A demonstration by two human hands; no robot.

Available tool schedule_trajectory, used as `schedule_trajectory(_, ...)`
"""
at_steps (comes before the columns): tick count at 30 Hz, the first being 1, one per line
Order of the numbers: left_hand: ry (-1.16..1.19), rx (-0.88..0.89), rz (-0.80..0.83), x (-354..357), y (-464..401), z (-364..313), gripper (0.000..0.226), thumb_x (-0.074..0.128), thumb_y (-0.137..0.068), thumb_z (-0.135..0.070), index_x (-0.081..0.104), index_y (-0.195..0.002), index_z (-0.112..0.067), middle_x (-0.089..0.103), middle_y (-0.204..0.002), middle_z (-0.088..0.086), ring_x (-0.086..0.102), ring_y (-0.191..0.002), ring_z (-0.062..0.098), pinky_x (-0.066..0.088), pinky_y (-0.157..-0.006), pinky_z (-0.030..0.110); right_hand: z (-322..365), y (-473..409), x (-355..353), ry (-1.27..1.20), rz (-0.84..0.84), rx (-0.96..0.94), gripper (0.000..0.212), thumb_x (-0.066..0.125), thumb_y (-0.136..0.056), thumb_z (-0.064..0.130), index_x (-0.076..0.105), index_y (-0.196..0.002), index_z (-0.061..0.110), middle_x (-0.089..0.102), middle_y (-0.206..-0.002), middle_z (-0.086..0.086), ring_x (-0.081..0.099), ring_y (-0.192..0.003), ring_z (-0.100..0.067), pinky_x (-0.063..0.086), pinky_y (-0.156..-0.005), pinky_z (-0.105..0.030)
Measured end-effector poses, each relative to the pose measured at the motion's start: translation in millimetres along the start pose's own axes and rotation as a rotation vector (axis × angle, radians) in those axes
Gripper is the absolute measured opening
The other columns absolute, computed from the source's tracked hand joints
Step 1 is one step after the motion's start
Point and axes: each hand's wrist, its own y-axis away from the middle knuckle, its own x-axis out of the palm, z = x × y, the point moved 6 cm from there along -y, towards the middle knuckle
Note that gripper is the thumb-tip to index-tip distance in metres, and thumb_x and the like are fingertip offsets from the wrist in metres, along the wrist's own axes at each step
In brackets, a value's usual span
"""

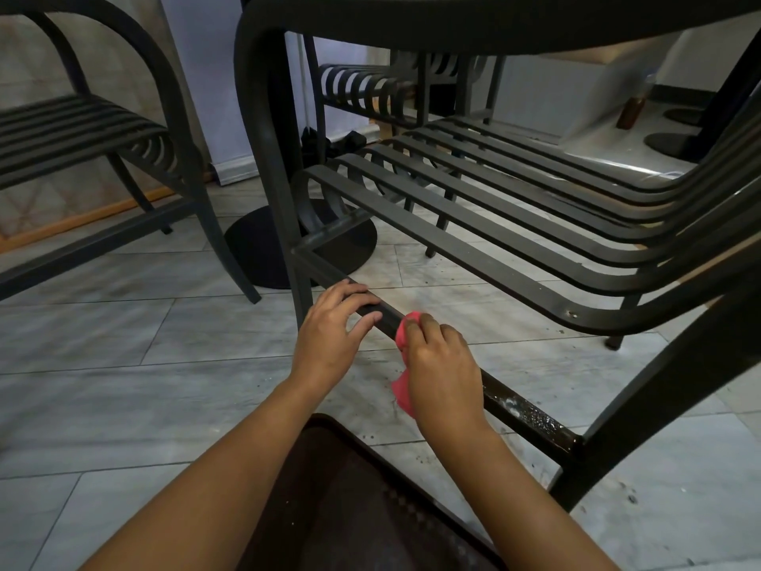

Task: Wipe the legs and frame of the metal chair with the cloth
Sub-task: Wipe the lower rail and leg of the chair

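A dark metal chair (494, 224) with a slatted seat fills the middle and right of the view. Its low side rail (531, 414) runs diagonally from the front leg (284, 191) down to the rear leg (659, 389). My left hand (333, 327) grips this rail near the front leg, fingers curled over its top. Just to the right, my right hand (440, 364) holds a crumpled pink cloth (401, 385) pressed against the rail. Right of my hand the rail looks wet and speckled with white.
A second dark slatted chair (82, 129) stands at the left, a third (370, 88) behind. A round black table base (263, 249) sits on the grey tiled floor (123, 364) beyond the front leg. My dark-clothed knee (350, 508) is at the bottom.
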Motion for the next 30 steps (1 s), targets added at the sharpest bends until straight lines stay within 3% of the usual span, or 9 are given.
schedule_trajectory(6,-0.017,-0.009,0.010,1,-1,1,0.024,0.060,-0.088,-0.032,0.066,-0.109,-0.025,0.058,-0.122,-0.008,0.040,-0.126,0.007,0.027,-0.102,0.025,-3,4,-1,-0.030,-0.007,0.019,0.049,0.061,-0.086,0.015,0.044,-0.131,0.005,0.049,-0.131,-0.013,0.051,-0.110,-0.028,0.039,-0.100,-0.036)
schedule_trajectory(10,0.000,-0.019,0.009,1,0,1,0.024,0.059,-0.088,-0.032,0.066,-0.110,-0.026,0.057,-0.123,-0.010,0.033,-0.120,-0.005,0.026,-0.101,0.024,-5,6,-2,-0.050,-0.025,0.036,0.047,0.063,-0.082,0.010,0.049,-0.127,0.002,0.052,-0.127,-0.015,0.054,-0.105,-0.030,0.042,-0.097,-0.038)
schedule_trajectory(16,-0.045,-0.040,0.026,-1,2,-9,0.025,0.060,-0.089,-0.029,0.065,-0.112,-0.022,0.056,-0.125,-0.006,0.042,-0.124,0.009,0.033,-0.103,0.030,-6,5,-3,-0.094,-0.041,0.028,0.044,0.065,-0.078,0.008,0.054,-0.121,0.006,0.054,-0.123,-0.011,0.054,-0.098,-0.029,0.043,-0.092,-0.038)
schedule_trajectory(20,-0.062,-0.075,0.037,-2,7,-21,0.026,0.059,-0.089,-0.030,0.064,-0.113,-0.023,0.054,-0.126,-0.006,0.044,-0.120,0.009,0.034,-0.099,0.026,-8,4,-5,-0.132,-0.022,0.029,0.052,0.075,-0.064,0.011,0.059,-0.113,0.008,0.057,-0.117,-0.011,0.053,-0.091,-0.030,0.045,-0.085,-0.040)
schedule_trajectory(27,-0.085,-0.145,0.108,-7,21,-48,0.029,0.054,-0.092,-0.030,0.061,-0.119,-0.024,0.053,-0.129,-0.006,0.043,-0.122,0.009,0.037,-0.101,0.029,-9,10,-28,-0.268,-0.005,0.012,0.054,0.076,-0.066,0.011,0.058,-0.117,0.010,0.053,-0.126,-0.009,0.050,-0.095,-0.027,0.045,-0.086,-0.039)
schedule_trajectory(30,-0.074,-0.196,0.121,-12,25,-57,0.028,0.053,-0.092,-0.028,0.061,-0.120,-0.023,0.053,-0.129,-0.005,0.044,-0.122,0.010,0.035,-0.096,0.023,-3,13,-49,-0.284,-0.046,-0.007,0.055,0.080,-0.058,0.007,0.062,-0.110,0.005,0.058,-0.118,-0.013,0.054,-0.092,-0.028,0.049,-0.080,-0.039)
